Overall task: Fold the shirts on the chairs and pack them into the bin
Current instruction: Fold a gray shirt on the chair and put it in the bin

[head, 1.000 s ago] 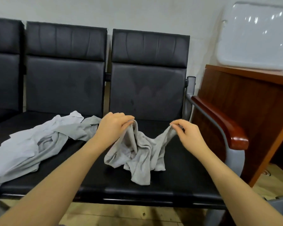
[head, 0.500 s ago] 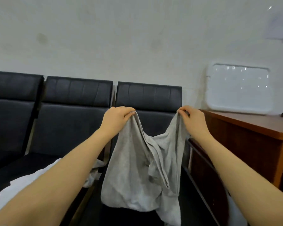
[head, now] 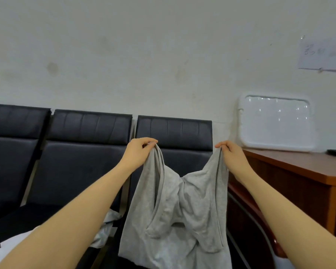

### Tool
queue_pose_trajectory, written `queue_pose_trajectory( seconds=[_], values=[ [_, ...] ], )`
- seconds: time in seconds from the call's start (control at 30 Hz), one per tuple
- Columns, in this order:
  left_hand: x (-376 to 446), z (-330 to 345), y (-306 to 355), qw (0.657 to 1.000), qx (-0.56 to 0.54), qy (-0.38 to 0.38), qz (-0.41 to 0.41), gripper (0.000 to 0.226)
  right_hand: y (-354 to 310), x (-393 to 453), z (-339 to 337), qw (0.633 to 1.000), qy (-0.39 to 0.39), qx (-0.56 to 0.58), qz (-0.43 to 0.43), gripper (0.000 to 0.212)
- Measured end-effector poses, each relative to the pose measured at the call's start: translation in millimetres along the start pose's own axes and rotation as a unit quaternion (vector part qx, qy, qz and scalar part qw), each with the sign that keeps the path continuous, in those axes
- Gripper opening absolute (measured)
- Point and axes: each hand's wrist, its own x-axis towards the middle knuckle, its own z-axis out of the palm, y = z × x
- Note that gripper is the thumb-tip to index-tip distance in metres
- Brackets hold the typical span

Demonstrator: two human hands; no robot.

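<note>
A grey shirt (head: 175, 214) hangs in the air in front of the right-hand black chair (head: 175, 133). My left hand (head: 139, 152) pinches its upper left edge and my right hand (head: 232, 156) pinches its upper right edge, both at the height of the chair back. The cloth sags between them and its lower part runs out of the bottom of the view. A second, paler shirt (head: 107, 226) lies on the seat of the middle chair, mostly hidden behind my left forearm. No bin is in view.
Three joined black chairs (head: 85, 144) stand against a pale wall. To the right is a wooden desk (head: 291, 167) with a white plastic lid (head: 275, 123) leaning on the wall. A wooden armrest (head: 246, 202) runs between chair and desk.
Both hands have lifted the grey shirt off the seat to chair-back height and spread slightly apart. The view has tilted upward, showing more wall.
</note>
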Motion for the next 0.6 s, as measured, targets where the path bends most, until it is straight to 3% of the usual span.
queue_pose_trajectory(
  seconds=[0.17, 0.27, 0.37, 0.5, 0.6],
  values=[
    [-11.0, 6.4, -18.9, 0.999, -0.005, 0.007, -0.044, 0.014, 25.1, -18.7, 2.6, 0.999, -0.004, -0.041, -0.013, 0.002],
    [-15.2, 7.5, -28.0, 0.995, 0.087, 0.011, -0.039, 0.016, 37.3, -22.9, 2.6, 0.993, -0.02, -0.11, -0.033, 0.014],
    [-17.6, 9.1, -38.3, 0.981, 0.191, -0.038, -0.007, 0.022, 46.0, -24.0, 3.7, 0.986, -0.041, -0.161, -0.025, 0.015],
    [-19.2, 14.6, -53.9, 0.943, 0.311, -0.117, -0.007, 0.027, 58.1, -25.8, 9.8, 0.977, -0.067, -0.203, -0.006, 0.009],
    [-24.6, 14.0, -68.8, 0.888, 0.445, -0.099, 0.063, 0.02, 68.5, -28.4, 15.2, 0.975, -0.08, -0.208, 0.011, 0.007]
  ],
)
